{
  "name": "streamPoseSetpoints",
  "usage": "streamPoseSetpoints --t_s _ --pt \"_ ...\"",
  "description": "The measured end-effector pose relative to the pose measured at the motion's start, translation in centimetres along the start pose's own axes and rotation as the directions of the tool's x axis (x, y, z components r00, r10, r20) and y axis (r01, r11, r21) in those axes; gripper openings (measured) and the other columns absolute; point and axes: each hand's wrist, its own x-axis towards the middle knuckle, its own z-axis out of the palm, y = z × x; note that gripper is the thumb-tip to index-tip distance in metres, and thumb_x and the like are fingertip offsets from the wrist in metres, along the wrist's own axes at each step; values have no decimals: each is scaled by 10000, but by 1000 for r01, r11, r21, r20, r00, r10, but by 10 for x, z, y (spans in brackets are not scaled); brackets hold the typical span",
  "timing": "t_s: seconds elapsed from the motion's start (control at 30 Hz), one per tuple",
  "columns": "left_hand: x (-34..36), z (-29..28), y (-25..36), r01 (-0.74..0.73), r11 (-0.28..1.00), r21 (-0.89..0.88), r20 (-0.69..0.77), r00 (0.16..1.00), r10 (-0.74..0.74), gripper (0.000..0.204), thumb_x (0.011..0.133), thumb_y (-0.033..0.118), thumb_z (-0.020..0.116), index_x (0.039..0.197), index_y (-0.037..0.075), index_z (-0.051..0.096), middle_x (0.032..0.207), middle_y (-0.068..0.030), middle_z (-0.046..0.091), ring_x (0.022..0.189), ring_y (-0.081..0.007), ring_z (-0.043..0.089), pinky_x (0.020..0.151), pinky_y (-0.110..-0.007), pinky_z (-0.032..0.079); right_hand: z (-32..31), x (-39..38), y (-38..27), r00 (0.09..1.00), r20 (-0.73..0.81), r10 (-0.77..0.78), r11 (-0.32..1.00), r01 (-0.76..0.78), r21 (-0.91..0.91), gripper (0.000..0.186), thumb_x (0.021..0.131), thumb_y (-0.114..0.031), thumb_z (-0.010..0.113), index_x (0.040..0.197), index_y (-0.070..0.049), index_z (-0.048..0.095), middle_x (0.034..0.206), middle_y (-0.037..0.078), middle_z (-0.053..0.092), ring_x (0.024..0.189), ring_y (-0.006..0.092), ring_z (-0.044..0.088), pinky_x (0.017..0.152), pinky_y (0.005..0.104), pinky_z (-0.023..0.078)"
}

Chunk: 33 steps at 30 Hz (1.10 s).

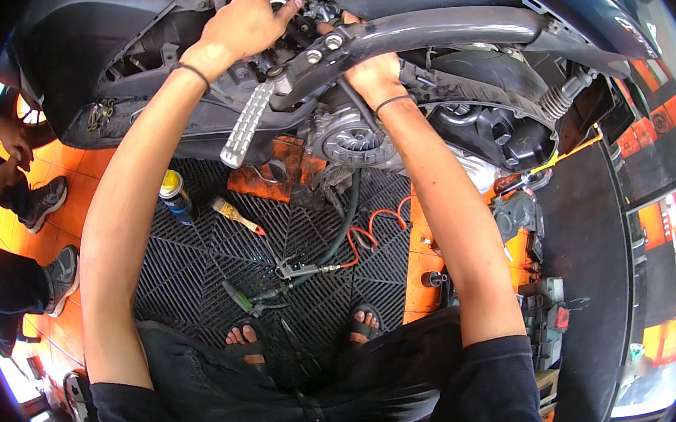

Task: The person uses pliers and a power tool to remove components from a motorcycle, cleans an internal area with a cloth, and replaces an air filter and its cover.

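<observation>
Tubing (458, 30) partly hides the right hand (374, 72); whether it or the left hand (245, 28) grips, I cannot tell.

PLACE: I see a repair workshop | opened-up scooter (450, 32) | air gun (296, 271), orange hose (361, 236) on black floor mat (180, 265) | spray can (177, 198) near mat's left edge

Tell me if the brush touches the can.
Apart. The head view plainly shows a strip of black mat between the brush and the can.
</observation>
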Motion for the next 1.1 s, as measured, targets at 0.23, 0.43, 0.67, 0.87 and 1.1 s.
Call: streamPoseSetpoints --t_s 0.23,0.43,0.67,0.87,1.1 --pt "-4 -5 23 194 928 -318 165 975 -147 653 949 537 511 686 -45 647 616 -140 624 537 -250 624 546 -359 510 -3 -2 6 997 51 -52 997 55 -59 295 899 -308 554 1152 -189 646 1096 145 654 1056 342 620 929 458 484" --pt "9 12 7 -160 979 -127 -97 984 148 397 937 343 588 908 -46 666 670 -185 626 629 -303 648 633 -415 522 8 -1 5 999 34 15 998 -12 -70 313 880 -302 559 1173 -240 651 1186 124 617 1129 340 578 976 480 454" --pt "-2 -6 25 -417 902 111 -112 897 428 402 969 377 542 981 0 680 758 -201 666 750 -359 679 699 -446 538 5 -5 13 998 54 13 999 -11 -42 324 862 -299 573 1173 -265 656 1243 118 587 1193 339 537 996 500 435" --pt "-13 -5 37 215 783 -583 304 952 -36 596 969 531 501 804 -25 636 592 -37 561 480 -140 536 471 -292 437 2 -8 11 998 53 -36 995 41 -87 331 871 -291 569 1187 -255 661 1224 130 580 1178 338 544 988 485 445" --pt "-3 -11 9 -375 925 -60 38 925 378 207 885 180 616 976 6 684 853 -172 679 771 -277 673 644 -405 532 -1 -2 1 997 78 -13 998 18 -54 333 870 -286 565 1182 -247 673 1257 128 574 1188 341 538 1010 481 432"
